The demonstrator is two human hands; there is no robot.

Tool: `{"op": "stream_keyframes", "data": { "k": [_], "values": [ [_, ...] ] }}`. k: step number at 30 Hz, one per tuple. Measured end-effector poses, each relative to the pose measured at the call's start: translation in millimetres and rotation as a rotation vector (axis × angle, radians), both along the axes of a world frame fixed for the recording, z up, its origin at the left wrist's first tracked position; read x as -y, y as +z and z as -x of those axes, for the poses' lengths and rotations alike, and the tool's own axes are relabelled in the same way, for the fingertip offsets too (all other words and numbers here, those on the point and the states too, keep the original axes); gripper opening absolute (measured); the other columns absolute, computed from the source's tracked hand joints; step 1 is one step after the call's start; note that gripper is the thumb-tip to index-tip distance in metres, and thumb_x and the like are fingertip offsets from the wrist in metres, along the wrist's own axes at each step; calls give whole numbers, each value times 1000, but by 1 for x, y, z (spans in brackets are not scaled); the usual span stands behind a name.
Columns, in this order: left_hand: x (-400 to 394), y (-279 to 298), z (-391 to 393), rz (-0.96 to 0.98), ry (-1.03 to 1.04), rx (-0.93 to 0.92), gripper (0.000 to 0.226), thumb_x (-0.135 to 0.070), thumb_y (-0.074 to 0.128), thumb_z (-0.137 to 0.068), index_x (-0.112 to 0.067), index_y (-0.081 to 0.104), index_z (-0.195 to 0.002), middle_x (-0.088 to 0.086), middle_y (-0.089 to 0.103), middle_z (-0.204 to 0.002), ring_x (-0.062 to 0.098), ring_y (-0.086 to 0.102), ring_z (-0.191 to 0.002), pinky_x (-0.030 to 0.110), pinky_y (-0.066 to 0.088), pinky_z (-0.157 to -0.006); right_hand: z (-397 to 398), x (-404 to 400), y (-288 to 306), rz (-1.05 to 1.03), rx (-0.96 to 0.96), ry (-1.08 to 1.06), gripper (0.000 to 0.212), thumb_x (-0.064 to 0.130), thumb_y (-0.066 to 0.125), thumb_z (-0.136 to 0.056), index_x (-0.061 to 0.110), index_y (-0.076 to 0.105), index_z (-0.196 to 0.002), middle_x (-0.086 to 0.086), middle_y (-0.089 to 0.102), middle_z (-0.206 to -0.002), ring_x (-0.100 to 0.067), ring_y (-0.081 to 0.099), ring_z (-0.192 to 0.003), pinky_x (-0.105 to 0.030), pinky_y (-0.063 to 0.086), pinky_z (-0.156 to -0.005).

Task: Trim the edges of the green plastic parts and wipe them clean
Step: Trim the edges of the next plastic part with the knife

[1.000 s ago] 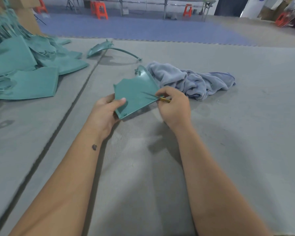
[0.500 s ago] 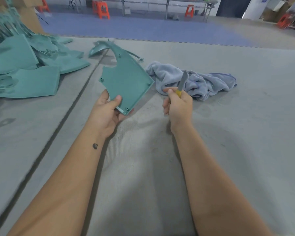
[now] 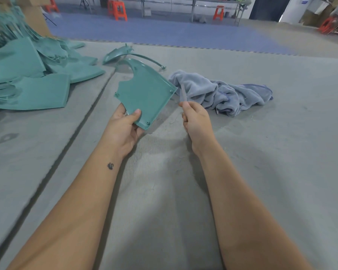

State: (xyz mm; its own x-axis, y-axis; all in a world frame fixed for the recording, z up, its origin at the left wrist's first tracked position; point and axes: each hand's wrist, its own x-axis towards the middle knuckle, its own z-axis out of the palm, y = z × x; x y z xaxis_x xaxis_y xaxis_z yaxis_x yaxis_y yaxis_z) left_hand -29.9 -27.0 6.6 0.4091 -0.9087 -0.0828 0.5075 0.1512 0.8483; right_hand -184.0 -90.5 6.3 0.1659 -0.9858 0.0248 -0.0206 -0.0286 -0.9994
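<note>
My left hand grips the near corner of a flat green plastic part, thumb on top, holding it tilted above the grey mat. My right hand holds a small knife with its blade pointing up, just right of the part's right edge and not touching it. A crumpled grey-blue cloth lies on the mat behind my right hand.
A heap of green plastic parts fills the far left. One curved green part lies beyond the held one. A seam runs diagonally through the grey mat. Orange stools and a table frame stand far behind.
The knife came off the part's edge a second ago; my left hand lifted and turned the part flat toward me. Since then my right hand tilted the blade slightly left.
</note>
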Motion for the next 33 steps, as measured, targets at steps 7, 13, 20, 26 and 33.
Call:
{"op": "stream_keyframes", "data": {
  "k": [7,13,20,26,33],
  "values": [
    [1,0,-1,-30,23,-10,31,-8,41,-102,-30,61,-111,-5,73,-103,14,70,-87,30,58,-64,1,2,-1,4,93,-76,13,26,47,-101,23,49,-89,5,47,-74,-5,37,-59,-21,33,-57],
    [3,-3,-2,-54,60,-76,30,-8,38,-103,-28,60,-106,-2,74,-98,16,73,-82,35,59,-61,6,0,-2,58,144,25,21,16,53,-99,22,68,-85,4,53,-62,-7,40,-49,-16,36,-48],
    [6,-6,-1,-111,37,116,27,-1,41,-100,-16,59,-113,5,70,-106,20,70,-90,34,60,-74,1,1,-10,74,10,-24,20,21,50,-98,18,55,-79,4,49,-58,-9,38,-53,-25,34,-55],
    [15,-11,11,-240,196,534,24,-3,56,-91,-19,60,-108,3,68,-105,22,65,-98,39,53,-91,-2,-1,-11,104,-55,34,20,16,52,-98,15,55,-78,2,51,-60,-9,41,-54,-25,37,-54],
    [17,-16,17,-217,305,612,18,-8,57,-89,-26,59,-93,-12,63,-87,18,64,-90,32,51,-80,0,-1,-9,95,9,18,20,16,50,-99,15,57,-80,-1,53,-61,-8,41,-48,-21,38,-49]
  ]
}}
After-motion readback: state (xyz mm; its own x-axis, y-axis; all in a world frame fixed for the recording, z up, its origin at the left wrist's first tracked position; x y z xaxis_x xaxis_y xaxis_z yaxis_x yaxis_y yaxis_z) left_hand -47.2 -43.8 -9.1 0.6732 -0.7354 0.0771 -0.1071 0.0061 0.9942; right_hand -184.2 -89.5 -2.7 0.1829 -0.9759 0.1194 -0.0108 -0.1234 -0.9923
